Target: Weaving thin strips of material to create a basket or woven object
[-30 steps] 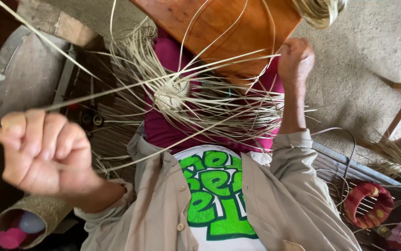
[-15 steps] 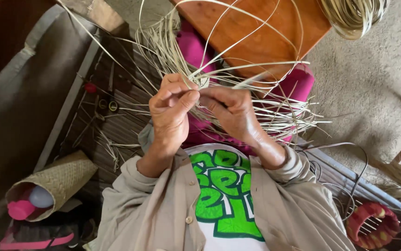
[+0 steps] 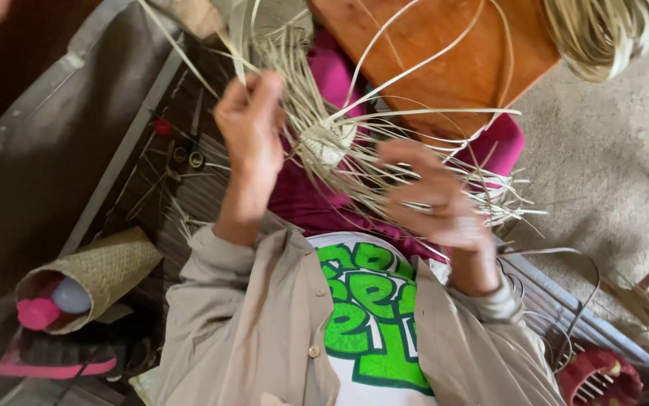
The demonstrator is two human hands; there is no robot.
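Figure: early stage of a straw weave, seen from my head looking down over my lap.

My left hand (image 3: 253, 131) is raised at the left of the work, fingers curled in a closed grip; pale strands (image 3: 264, 45) run up past its fingers, and it appears to pinch one or more of them, though the exact strand is hidden behind the knuckles. My right hand (image 3: 433, 199) sits nearer and to the right, fingers bent and spread among the loose ends; it is blurred, so I cannot tell whether its grip is closed on a strand or released.

The woven start (image 3: 328, 141) lies between the two hands, over my pink-clad lap. It is a small, tight knot of interlaced straw, and from it the unwoven strands fan out in every direction, some arching far over the orange wooden board (image 3: 445, 53).

Judged from this view, only the centre is done: the woven patch is small, and nearly the whole length of every strand remains to be worked in.

A coil of straw (image 3: 603, 34) lies at far right. At near left a woven cone-shaped holder (image 3: 106, 274) lies on its side with a pink item and a pale one inside; a red object (image 3: 603, 376) sits at near right.
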